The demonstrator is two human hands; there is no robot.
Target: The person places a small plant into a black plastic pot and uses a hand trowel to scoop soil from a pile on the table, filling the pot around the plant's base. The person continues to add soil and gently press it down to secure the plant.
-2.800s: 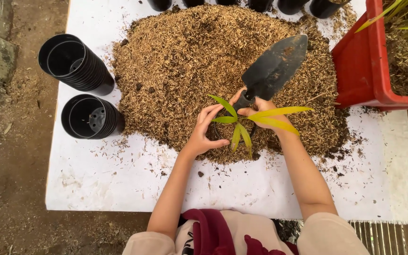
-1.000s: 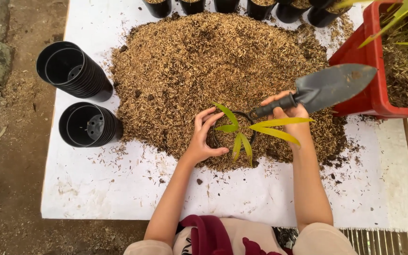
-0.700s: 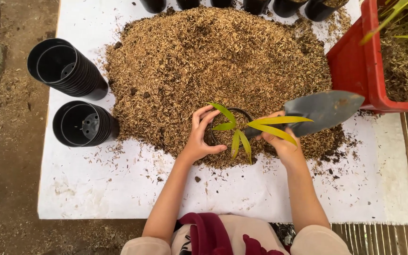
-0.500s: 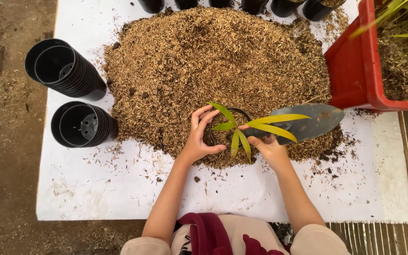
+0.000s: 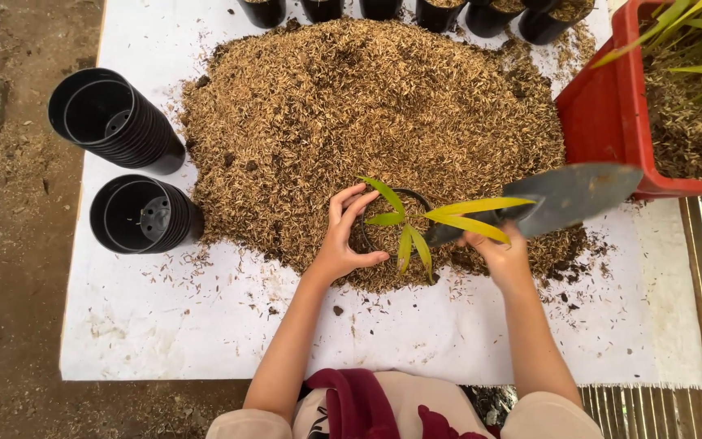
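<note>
Matt metal trowel (image 5: 566, 197), glossy red plastic crate (image 5: 603, 114).

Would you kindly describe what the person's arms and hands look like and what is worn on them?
Both forearms are bare from the elbow down. Pale beige sleeves end at the elbows on each side. The left hand and right hand wear no gloves, and no rings, watch or bracelets show. A dark red cloth hangs at the chest between the arms.
</note>
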